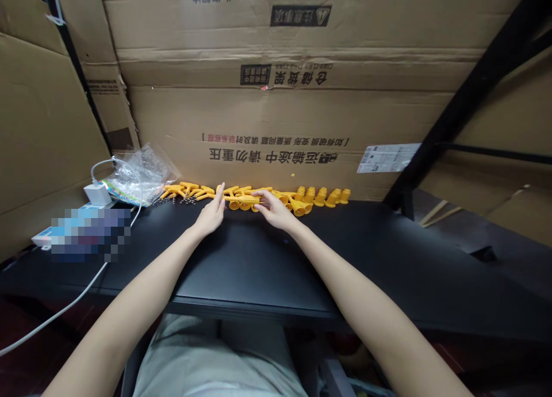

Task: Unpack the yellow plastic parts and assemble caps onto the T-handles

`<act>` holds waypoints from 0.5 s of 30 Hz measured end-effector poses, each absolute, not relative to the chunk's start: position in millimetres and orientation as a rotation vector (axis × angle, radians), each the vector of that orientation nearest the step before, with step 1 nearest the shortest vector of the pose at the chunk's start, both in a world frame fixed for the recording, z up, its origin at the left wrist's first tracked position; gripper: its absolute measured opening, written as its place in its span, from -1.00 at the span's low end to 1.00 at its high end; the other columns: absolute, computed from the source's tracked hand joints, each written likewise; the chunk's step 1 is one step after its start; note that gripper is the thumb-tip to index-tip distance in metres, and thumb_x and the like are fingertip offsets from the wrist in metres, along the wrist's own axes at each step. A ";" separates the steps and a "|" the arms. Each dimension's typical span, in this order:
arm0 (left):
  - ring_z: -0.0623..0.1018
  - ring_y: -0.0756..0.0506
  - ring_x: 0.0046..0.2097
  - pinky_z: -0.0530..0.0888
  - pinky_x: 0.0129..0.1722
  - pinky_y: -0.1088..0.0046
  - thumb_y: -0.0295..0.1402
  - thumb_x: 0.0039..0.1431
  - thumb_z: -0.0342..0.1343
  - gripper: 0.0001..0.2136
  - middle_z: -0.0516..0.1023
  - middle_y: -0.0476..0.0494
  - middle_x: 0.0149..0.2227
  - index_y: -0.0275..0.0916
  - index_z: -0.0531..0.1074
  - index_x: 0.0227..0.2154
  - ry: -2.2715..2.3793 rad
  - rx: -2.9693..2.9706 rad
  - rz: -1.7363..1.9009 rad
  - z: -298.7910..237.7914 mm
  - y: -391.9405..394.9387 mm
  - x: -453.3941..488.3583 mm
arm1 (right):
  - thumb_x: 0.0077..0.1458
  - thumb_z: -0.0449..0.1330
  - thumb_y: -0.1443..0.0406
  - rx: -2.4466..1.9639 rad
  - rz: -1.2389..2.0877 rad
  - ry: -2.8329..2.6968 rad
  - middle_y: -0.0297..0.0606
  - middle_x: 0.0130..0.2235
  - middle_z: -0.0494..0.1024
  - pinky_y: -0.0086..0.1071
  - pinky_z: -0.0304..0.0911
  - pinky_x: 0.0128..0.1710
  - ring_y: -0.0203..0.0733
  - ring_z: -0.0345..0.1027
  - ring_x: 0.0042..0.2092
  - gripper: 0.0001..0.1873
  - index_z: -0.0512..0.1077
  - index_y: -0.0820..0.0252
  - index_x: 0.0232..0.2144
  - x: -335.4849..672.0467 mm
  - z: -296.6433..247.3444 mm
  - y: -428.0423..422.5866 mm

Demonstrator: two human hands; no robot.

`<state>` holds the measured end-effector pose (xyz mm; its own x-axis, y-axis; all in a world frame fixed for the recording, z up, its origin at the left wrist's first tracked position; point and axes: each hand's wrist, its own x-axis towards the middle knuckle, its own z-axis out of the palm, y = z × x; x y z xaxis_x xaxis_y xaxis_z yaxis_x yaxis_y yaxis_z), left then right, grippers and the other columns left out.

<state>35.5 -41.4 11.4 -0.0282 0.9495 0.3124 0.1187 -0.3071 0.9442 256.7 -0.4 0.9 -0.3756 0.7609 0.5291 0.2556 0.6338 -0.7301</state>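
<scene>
A row of yellow plastic parts lies along the back of the black table, by the cardboard. At its left end are T-shaped yellow handles [190, 187] with metal spirals [186, 199] beside them. On the right, several yellow bell-shaped cups [319, 197] stand with their wide ends down; others lie tipped over nearer the middle. My left hand [211, 214] is held edge-on with fingers straight, at the left end of a slim yellow piece [241, 200]. With thumb and fingertips pinched, my right hand [275, 210] grips that piece's right end. The exact contact is small and partly hidden.
Cardboard [276, 115] walls the back of the black table [250, 259]. To the left lie a clear plastic bag [144, 170], a white charger plug [97, 194], a power strip [43, 237] and a white cable [81, 293]. A black metal post [466, 98] rises on the right.
</scene>
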 end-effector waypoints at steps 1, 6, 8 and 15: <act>0.44 -0.02 -0.56 0.46 -0.25 0.41 -0.43 0.05 0.20 -0.55 0.49 -0.01 -0.49 -0.06 0.43 0.04 1.172 1.565 1.397 10.9 -41.4 35.1 | 0.05 0.14 0.34 -0.804 0.687 -1.924 -0.13 -0.02 0.44 -0.10 0.31 0.05 -0.12 0.38 0.01 -0.73 0.32 0.13 -0.14 257.2 1.4 -0.4; 0.40 -0.04 -0.61 0.45 -0.33 0.44 -0.41 0.01 0.21 -0.71 0.47 -0.02 -0.55 -0.13 0.50 -0.15 1.153 1.720 1.317 5.2 -41.1 32.5 | 0.02 0.22 0.21 -0.808 0.722 -1.859 -0.12 -0.04 0.46 -0.08 0.32 0.03 -0.12 0.40 -0.02 -0.68 0.34 0.14 -0.15 262.8 3.1 3.4; 0.40 -0.05 -0.61 0.44 -0.36 0.46 -0.39 0.01 0.20 -0.76 0.45 0.00 -0.58 -0.13 0.49 -0.21 1.156 1.770 1.347 2.9 -40.2 32.1 | 0.00 0.26 0.12 -0.820 0.763 -1.835 -0.13 -0.10 0.50 -0.08 0.34 0.01 -0.12 0.43 -0.07 -0.63 0.36 0.15 -0.18 264.4 4.0 4.6; 0.47 -0.10 -0.53 0.44 -0.33 0.45 -0.33 0.11 0.10 -0.84 0.44 -0.02 -0.58 -0.09 0.43 -0.21 1.250 2.088 1.425 2.9 -39.1 32.0 | -0.09 0.26 -0.11 -0.846 0.904 -1.748 -0.25 -0.34 0.55 -0.18 0.44 -0.21 -0.16 0.49 -0.34 -0.49 0.41 0.15 -0.28 259.6 13.8 -4.7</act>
<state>32.0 -39.1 2.9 0.1197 0.7994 0.5888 0.4796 -0.5658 0.6707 259.6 -4.7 13.8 -0.3002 0.8514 0.4301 0.1414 0.4856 -0.8627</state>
